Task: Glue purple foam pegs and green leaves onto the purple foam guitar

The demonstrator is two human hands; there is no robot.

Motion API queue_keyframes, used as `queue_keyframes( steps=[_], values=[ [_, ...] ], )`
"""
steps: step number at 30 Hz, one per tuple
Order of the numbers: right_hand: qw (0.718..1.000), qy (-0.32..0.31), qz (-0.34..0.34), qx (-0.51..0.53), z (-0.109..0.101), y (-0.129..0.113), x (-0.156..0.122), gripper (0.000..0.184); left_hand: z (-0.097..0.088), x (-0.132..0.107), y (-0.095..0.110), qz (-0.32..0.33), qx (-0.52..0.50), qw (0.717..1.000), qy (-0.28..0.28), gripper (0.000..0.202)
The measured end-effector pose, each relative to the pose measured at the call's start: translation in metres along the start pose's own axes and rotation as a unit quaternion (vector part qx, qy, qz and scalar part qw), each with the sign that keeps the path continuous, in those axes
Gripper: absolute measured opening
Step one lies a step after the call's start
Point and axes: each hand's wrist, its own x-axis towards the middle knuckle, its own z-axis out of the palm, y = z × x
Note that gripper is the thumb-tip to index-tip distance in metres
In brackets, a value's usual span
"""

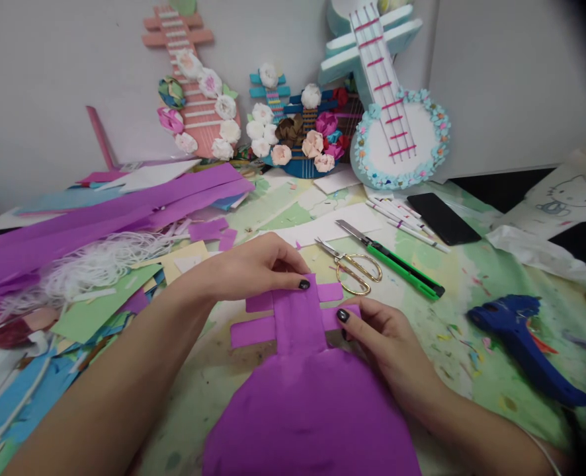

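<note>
A purple paper-covered lute-shaped craft [307, 413] lies in front of me, its round body nearest and its neck pointing away. Short purple crossbars stick out on both sides of the neck. My left hand [260, 268] reaches over the neck's far end, thumb pressed on top and fingers curled behind it. With my right hand [382, 337] I pinch the lower right crossbar between thumb and fingers. Just beyond the neck lie gold-handled scissors [357, 270], slightly open, beside a green utility knife [402, 268].
Finished flower-trimmed lutes, one pink [201, 112] and one pale blue [392, 125], lean on the wall. Purple paper strips [99, 208], white string [107, 264] and scraps crowd the left. At right are a blue glue gun [526, 344], a phone [444, 218] and thin striped sticks [412, 225].
</note>
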Motion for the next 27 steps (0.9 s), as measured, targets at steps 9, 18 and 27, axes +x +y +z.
queue_keyframes(
  steps=[9, 18, 27],
  values=[
    [0.999, 0.011, 0.006, -0.035, 0.0003, -0.0001, -0.0009, 0.023, 0.0008, -0.0018, -0.0017, 0.007, 0.016, 1.000, -0.004, 0.025],
    [0.999, 0.014, 0.010, -0.042, 0.0012, 0.0005, -0.0003, 0.025, 0.0013, -0.0017, -0.0028, 0.009, 0.030, 1.000, -0.001, 0.025],
    [0.998, 0.019, 0.012, -0.054, 0.0011, -0.0009, -0.0023, 0.026, 0.0021, -0.0017, -0.0017, 0.010, 0.018, 1.000, -0.006, 0.025]
  ],
)
